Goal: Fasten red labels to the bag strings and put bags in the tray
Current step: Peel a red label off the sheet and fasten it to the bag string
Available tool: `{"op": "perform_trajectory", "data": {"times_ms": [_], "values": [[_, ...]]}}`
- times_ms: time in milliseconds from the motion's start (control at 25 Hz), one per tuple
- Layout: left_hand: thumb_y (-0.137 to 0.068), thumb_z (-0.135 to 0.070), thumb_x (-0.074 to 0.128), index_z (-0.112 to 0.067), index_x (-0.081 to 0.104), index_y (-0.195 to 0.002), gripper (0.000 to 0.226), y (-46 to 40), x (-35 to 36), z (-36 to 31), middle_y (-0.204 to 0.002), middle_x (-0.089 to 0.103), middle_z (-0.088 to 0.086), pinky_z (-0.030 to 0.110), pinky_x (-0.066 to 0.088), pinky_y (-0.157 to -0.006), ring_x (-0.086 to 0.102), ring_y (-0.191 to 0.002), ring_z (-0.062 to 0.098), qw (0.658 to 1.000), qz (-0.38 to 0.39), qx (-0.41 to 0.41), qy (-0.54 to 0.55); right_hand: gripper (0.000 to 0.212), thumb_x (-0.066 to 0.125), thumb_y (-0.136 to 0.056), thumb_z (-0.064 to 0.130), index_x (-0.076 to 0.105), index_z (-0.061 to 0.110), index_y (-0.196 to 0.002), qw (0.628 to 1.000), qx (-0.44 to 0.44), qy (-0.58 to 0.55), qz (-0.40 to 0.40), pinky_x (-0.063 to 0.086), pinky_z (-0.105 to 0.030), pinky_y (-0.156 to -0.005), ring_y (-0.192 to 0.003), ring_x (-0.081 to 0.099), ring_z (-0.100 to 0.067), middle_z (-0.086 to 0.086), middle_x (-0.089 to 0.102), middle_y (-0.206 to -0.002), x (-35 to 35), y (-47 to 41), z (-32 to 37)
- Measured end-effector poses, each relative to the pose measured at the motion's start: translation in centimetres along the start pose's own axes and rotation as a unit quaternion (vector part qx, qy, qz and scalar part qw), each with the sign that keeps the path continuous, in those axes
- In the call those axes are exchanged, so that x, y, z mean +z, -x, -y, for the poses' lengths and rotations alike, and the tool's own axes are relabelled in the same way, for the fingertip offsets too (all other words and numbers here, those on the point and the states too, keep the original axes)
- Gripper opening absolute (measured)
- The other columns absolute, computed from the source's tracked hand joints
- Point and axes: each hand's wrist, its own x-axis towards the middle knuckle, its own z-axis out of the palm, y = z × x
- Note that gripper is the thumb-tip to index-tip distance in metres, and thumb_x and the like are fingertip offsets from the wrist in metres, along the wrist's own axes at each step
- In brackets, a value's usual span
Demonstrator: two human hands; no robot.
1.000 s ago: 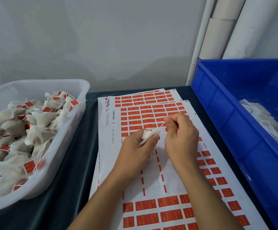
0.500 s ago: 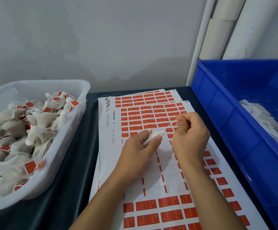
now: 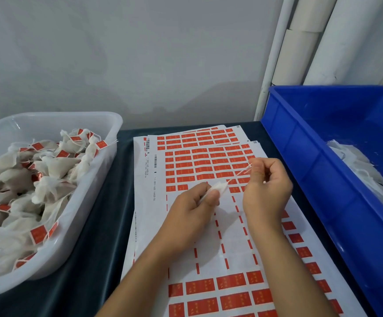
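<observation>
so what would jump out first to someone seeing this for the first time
Sheets of red labels cover the middle of the dark table. Over them the left hand grips a small white bag while the right hand pinches its string. A white tray of labelled bags sits left, a blue bin right.

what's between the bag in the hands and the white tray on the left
Nothing visible. The bag sits pinched in the left hand, its string pulled taut by the right hand. Only label sheets and bare dark table lie toward the white tray, whose open top is piled with labelled bags.
</observation>
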Motion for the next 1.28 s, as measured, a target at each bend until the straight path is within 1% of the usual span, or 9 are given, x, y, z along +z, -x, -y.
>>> {"op": "perform_trajectory", "data": {"times_ms": [80, 200, 280, 400, 600, 720, 840, 1040, 1280], "values": [[-0.099, -0.066, 0.046, -0.048, 0.063, -0.083, 0.029, 0.0, -0.4, 0.0, -0.088, 0.069, -0.018, 0.015, 0.051, -0.067, 0.067, -0.084, 0.004, 0.999, -0.018, 0.004, 0.043, 0.006, 0.056, -0.103, 0.04, 0.059, 0.039, -0.098, 0.999, 0.017, -0.008, 0.035, 0.062, -0.02, -0.071, -0.092, 0.073, -0.004, 0.02, 0.069, -0.107, 0.2, -0.1, -0.2], [-0.101, -0.057, 0.047, -0.035, 0.068, -0.094, 0.031, -0.1, -1.0, 0.2, -0.097, 0.074, -0.013, 0.01, 0.053, -0.068, 0.071, -0.09, 0.007, 0.99, -0.07, -0.008, 0.119, 0.012, 0.058, -0.104, 0.032, 0.061, 0.041, -0.112, 0.997, 0.024, -0.018, 0.067, 0.062, -0.024, -0.081, -0.102, 0.069, -0.004, 0.02, 0.066, -0.119, 0.5, -0.1, -0.4], [-0.103, -0.054, 0.046, -0.027, 0.069, -0.106, 0.035, -0.2, -1.1, 0.3, -0.102, 0.074, -0.013, 0.008, 0.053, -0.069, 0.071, -0.095, 0.006, 0.987, -0.083, -0.01, 0.14, 0.022, 0.061, -0.102, 0.032, 0.06, 0.046, -0.119, 0.996, -0.002, -0.012, 0.088, 0.059, -0.024, -0.086, -0.109, 0.064, -0.002, 0.023, 0.062, -0.125, 0.5, 0.1, -0.3], [-0.104, -0.051, 0.044, -0.025, 0.068, -0.107, 0.036, -0.4, -0.9, 0.5, -0.1, 0.075, -0.011, 0.01, 0.055, -0.074, 0.072, -0.095, 0.009, 0.989, -0.082, -0.003, 0.127, 0.026, 0.059, -0.098, 0.047, 0.057, 0.055, -0.123, 0.984, -0.071, 0.007, 0.166, 0.054, -0.025, -0.094, -0.122, 0.057, -0.001, 0.03, 0.054, -0.133, 0.7, 0.7, -0.3], [-0.102, -0.049, 0.047, -0.018, 0.068, -0.096, 0.037, -0.6, -0.7, 0.3, -0.088, 0.072, -0.003, 0.019, 0.058, -0.079, 0.071, -0.085, 0.017, 0.993, -0.069, 0.035, 0.093, 0.022, 0.064, -0.095, 0.053, 0.061, 0.055, -0.117, 0.954, -0.085, 0.029, 0.286, 0.056, -0.019, -0.084, -0.114, 0.057, 0.008, 0.035, 0.062, -0.118, 1.3, 1.8, -0.6], [-0.103, -0.049, 0.046, -0.019, 0.067, -0.089, 0.039, -0.7, -0.7, 0.4, -0.085, 0.071, -0.003, 0.016, 0.056, -0.076, 0.069, -0.083, 0.016, 0.994, -0.075, 0.037, 0.067, 0.009, 0.073, -0.09, 0.049, 0.068, 0.046, -0.097, 0.963, -0.078, 0.034, 0.254, 0.051, -0.01, -0.07, -0.1, 0.063, 0.009, 0.033, 0.068, -0.097, 1.1, 1.5, -0.8], [-0.103, -0.051, 0.049, -0.024, 0.067, -0.083, 0.038, -0.7, -0.7, 0.5, -0.081, 0.07, -0.003, 0.015, 0.055, -0.072, 0.068, -0.08, 0.017, 0.995, -0.077, 0.032, 0.061, 0.011, 0.074, -0.087, 0.05, 0.069, 0.04, -0.084, 0.977, -0.071, 0.024, 0.2, 0.051, -0.014, -0.068, -0.092, 0.066, 0.007, 0.032, 0.069, -0.089, 1.0, 1.0, -0.8], [-0.098, -0.054, 0.05, -0.025, 0.071, -0.09, 0.037, -0.7, -0.6, 0.4, -0.084, 0.072, -0.003, 0.015, 0.056, -0.073, 0.069, -0.082, 0.017, 0.995, -0.064, 0.019, 0.076, 0.02, 0.06, -0.086, 0.06, 0.066, 0.041, -0.085, 0.982, -0.076, 0.024, 0.173, 0.051, -0.008, -0.065, -0.093, 0.066, 0.008, 0.034, 0.068, -0.092, 1.0, 1.1, -0.3], [-0.092, -0.059, 0.048, -0.025, 0.069, -0.086, 0.041, -0.4, -0.6, 0.1, -0.085, 0.072, -0.008, 0.006, 0.051, -0.07, 0.068, -0.083, 0.011, 0.994, -0.071, 0.001, 0.079, 0.016, 0.056, -0.1, 0.046, 0.067, 0.035, -0.092, 0.982, -0.043, -0.01, 0.186, 0.053, -0.007, -0.065, -0.09, 0.069, 0.005, 0.028, 0.07, -0.089, 1.0, 0.9, -0.6]]}}
